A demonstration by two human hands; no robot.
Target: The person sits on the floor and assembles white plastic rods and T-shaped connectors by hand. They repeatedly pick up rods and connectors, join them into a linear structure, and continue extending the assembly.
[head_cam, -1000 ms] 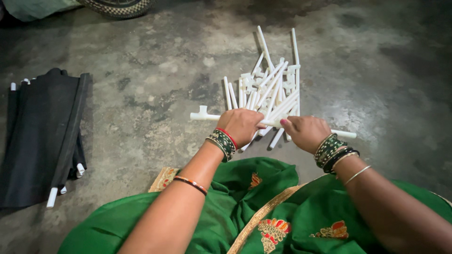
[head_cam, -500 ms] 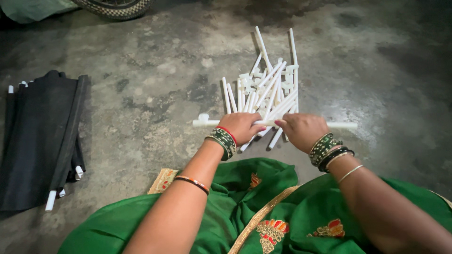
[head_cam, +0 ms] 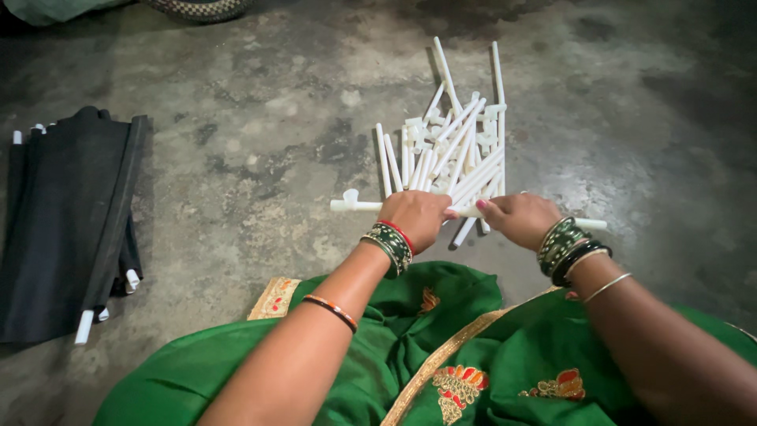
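Two hands point(head_cam: 418, 217) point(head_cam: 520, 219) on one white tube point(head_cam: 359, 206).

Two hands grip one white plastic rod point(head_cam: 359, 206) held level over a concrete floor point(head_cam: 260, 158): left hand point(head_cam: 416, 219) near its T-shaped end at 9 o'clock, right hand point(head_cam: 522, 219) toward 3 o'clock. A pile of white rods point(head_cam: 453, 138) lies at 12 o'clock; black folded fabric point(head_cam: 67, 221) at far 9 o'clock.
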